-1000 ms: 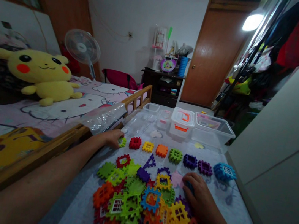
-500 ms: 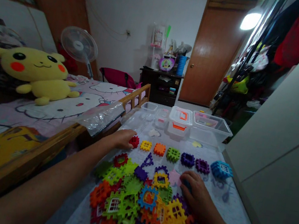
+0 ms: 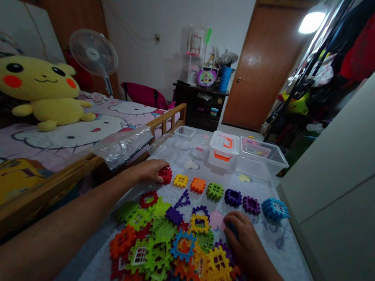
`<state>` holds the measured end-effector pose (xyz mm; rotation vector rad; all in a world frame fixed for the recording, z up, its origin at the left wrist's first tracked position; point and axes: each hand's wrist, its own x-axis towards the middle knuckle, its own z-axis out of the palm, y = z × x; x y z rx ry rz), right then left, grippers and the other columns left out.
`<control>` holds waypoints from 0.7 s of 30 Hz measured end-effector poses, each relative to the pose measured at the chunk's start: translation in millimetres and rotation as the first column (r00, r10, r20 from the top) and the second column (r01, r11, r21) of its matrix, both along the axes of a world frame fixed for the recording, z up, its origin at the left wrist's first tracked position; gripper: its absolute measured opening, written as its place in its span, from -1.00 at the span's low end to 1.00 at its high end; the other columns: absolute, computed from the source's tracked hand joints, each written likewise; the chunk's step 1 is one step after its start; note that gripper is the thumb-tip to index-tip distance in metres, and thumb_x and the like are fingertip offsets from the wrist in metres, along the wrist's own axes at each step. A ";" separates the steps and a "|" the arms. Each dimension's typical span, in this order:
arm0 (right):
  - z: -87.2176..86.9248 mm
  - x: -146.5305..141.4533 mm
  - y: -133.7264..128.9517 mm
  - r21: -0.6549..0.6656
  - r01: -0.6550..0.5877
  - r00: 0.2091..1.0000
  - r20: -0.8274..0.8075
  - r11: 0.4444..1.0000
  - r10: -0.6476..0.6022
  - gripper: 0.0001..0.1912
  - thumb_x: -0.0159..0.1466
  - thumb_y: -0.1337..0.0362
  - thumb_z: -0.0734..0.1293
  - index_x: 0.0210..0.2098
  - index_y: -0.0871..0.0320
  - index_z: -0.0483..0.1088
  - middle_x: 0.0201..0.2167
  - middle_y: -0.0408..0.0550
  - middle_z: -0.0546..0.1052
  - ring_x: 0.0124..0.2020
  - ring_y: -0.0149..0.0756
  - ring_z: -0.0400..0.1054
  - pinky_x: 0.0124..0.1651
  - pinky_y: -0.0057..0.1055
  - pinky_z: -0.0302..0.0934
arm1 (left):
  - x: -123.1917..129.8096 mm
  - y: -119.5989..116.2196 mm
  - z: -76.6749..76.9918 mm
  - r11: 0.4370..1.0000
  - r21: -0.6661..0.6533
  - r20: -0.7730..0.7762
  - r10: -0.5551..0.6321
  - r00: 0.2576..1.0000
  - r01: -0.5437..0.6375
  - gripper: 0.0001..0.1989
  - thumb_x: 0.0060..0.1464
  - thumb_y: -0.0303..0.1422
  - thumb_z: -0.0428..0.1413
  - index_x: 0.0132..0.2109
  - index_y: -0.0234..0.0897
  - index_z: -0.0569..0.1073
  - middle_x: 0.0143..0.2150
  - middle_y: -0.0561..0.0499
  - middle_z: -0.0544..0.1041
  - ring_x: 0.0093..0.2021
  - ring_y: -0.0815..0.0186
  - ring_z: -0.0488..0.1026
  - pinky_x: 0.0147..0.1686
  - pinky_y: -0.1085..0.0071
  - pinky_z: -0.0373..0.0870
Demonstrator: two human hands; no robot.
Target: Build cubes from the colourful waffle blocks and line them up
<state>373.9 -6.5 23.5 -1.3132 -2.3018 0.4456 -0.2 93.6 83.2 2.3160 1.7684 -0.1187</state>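
Red block (image 3: 166, 175) sits at left end of visible block row, far side of the pile, on the cloth-covered counter (image 3: 298, 264). Left hand (image 3: 148, 171) at its left side, fingers touching it, thumb on near side; can't tell if grasped or just touched. Row continues rightward, blocks apart: yellow block (image 3: 181, 181), orange block (image 3: 198, 185), green block (image 3: 215, 192), dark blue block (image 3: 233, 197), purple block (image 3: 251, 205), larger light blue block (image 3: 275, 209) at right end.

Right hand (image 3: 239, 234) rests on near side of row, right of the pile; fingers curled over something dark, mostly hidden, grip can't be told. Pile of flat notched pieces (image 3: 159, 254) in the near middle, mixed colors, overlapping, some with window cutouts.

Far end of counter: lidded clear box (image 3: 222, 159) with orange handles, open clear box (image 3: 263, 161) just right of it. Left: wooden rail (image 3: 25, 187), bed (image 3: 64, 140) with yellow plush toy (image 3: 37, 85), fan (image 3: 94, 53) beyond. Far: dark cabinet (image 3: 196, 108), brown door (image 3: 267, 67) to its right.
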 end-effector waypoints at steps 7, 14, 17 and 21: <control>-1.1 0.7 0.1 0.007 0.000 1.000 -0.029 1.000 0.000 -0.81 0.24 0.35 0.21 -0.21 0.13 0.42 -0.12 0.04 0.46 -0.06 -0.14 0.31 0.05 -0.14 0.20 | 4.7 -1.1 -3.7 1.000 -0.027 -0.014 0.012 1.000 -0.012 -0.26 -0.22 -0.32 0.24 0.19 -0.17 0.27 0.17 -0.10 0.42 0.11 0.12 0.39 0.04 0.39 0.29; 2.7 -0.7 -0.5 -0.007 -0.011 1.000 -0.025 1.000 0.011 -0.82 0.24 0.37 0.21 -0.21 0.14 0.41 -0.15 0.04 0.45 -0.08 -0.16 0.31 0.03 -0.16 0.20 | 5.0 4.5 -10.4 1.000 -0.024 -0.032 -0.005 0.999 0.004 -0.33 -0.23 -0.34 0.22 0.13 -0.20 0.34 0.05 -0.12 0.50 0.01 0.09 0.44 -0.06 0.35 0.34; 1.9 -0.3 -0.5 -0.009 -0.007 1.000 -0.015 1.000 0.007 -0.82 0.25 0.37 0.20 -0.20 0.14 0.40 -0.13 0.04 0.45 -0.07 -0.15 0.30 0.04 -0.15 0.20 | 4.2 6.5 -12.1 1.000 -0.017 -0.037 -0.016 0.999 0.015 -0.41 -0.25 -0.36 0.21 0.04 -0.18 0.40 0.00 -0.09 0.53 -0.04 0.11 0.46 -0.10 0.35 0.35; 0.7 0.3 -0.4 -0.002 -0.008 1.000 -0.013 1.000 0.008 -0.82 0.24 0.37 0.21 -0.21 0.13 0.41 -0.11 0.05 0.45 -0.07 -0.15 0.31 0.04 -0.14 0.21 | 3.1 9.2 -13.4 1.000 -0.017 -0.049 -0.026 0.998 0.026 -0.57 -0.27 -0.37 0.18 -0.12 -0.19 0.46 -0.14 -0.04 0.56 -0.16 0.15 0.48 -0.21 0.38 0.36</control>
